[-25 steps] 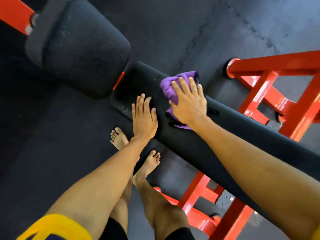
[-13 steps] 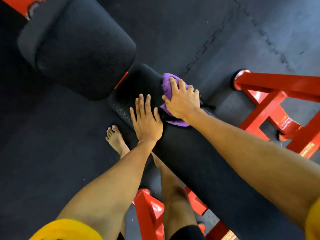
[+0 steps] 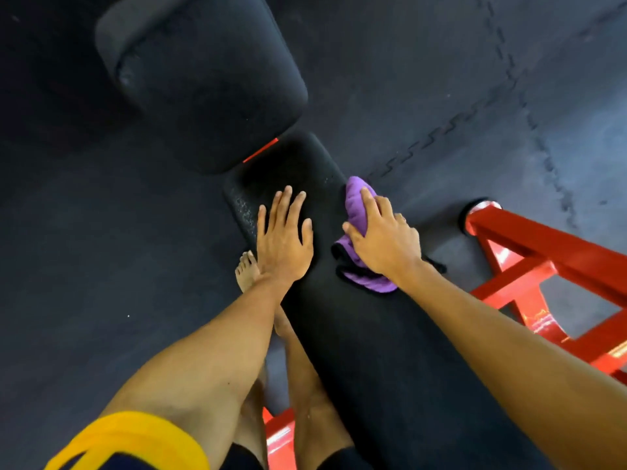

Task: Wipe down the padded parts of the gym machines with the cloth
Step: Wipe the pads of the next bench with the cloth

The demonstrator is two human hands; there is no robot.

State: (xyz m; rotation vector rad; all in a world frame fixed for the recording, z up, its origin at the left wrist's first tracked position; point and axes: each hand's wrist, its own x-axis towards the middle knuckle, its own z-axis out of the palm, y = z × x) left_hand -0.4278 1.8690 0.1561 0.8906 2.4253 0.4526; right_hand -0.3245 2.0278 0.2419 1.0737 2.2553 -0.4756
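A long black pad (image 3: 373,351) runs over rubber floor (image 3: 441,79), with a red frame (image 3: 529,239) to its right. The left hand (image 3: 283,239) lies flat on it, fingers straight. The right hand (image 3: 383,239) clutches the purple cloth (image 3: 356,205) at the pad's right edge. A thicker pad (image 3: 210,79) sits beyond.

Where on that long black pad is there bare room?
The long pad is bare from the left hand and right hand toward the person, and at its far end before the roller pad. Its right edge is crowded: the purple cloth is held there.

Head-worn camera looks steeply down, close over the padded bench (image 3: 356,334).
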